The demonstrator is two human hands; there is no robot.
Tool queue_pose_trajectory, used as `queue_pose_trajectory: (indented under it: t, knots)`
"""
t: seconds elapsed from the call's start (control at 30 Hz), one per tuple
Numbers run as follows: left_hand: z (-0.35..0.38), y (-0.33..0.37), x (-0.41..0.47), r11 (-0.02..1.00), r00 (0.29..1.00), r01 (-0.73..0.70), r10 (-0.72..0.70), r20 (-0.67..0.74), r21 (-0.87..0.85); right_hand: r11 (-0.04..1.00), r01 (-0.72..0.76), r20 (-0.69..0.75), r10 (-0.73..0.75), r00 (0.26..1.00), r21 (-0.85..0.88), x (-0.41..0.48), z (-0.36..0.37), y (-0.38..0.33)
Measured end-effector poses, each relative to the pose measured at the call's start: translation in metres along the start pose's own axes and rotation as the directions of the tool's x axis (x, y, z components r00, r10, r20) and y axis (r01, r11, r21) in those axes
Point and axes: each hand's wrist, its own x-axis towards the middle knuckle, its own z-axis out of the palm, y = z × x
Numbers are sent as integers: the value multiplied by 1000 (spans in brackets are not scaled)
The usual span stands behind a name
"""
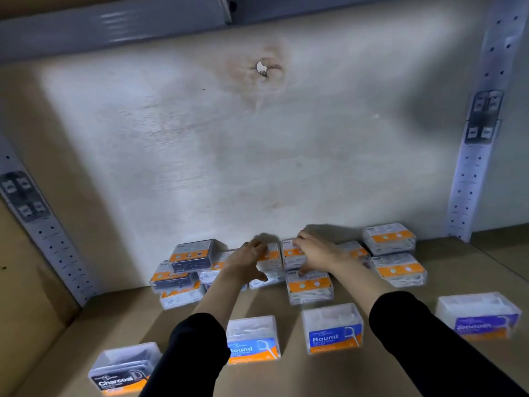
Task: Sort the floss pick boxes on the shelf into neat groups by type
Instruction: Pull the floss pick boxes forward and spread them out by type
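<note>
The mixed pile sits at the back of the shelf; in front stand a Charcoal box, two Round boxes and a Smooth box. The left hand grips a white box, fingers curled over its top, thumb spread out below; the right hand has bent fingers on the next box; I cannot tell if it holds tight. I think it is best to lift each box straight up so the pile does not slide; turn it to read the name; set it behind its match, edges lined up.
</note>
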Motion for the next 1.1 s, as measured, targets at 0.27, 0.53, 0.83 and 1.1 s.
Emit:
queue_pose_trajectory:
  t: [0.27, 0.53, 0.83, 1.1]
  knots:
    - [4, -2, -3, 985, 998, -57, 59, -6, 164, 991, 77, -27, -81, 996, -114, -13, -4, 6]
    - [7, -4, -18, 976, 995, -88, 97, -37, 197, 982, 129, 59, -122, 991, -136, -26, -14, 6]
    - [9, -3, -19, 983, 993, -89, 99, -56, 163, 993, 76, 29, -74, 997, -91, -24, -5, -4]
    - [4, -2, -18, 982, 995, -95, 101, -27, 163, 977, 135, 82, -122, 989, -166, -26, -20, -2]
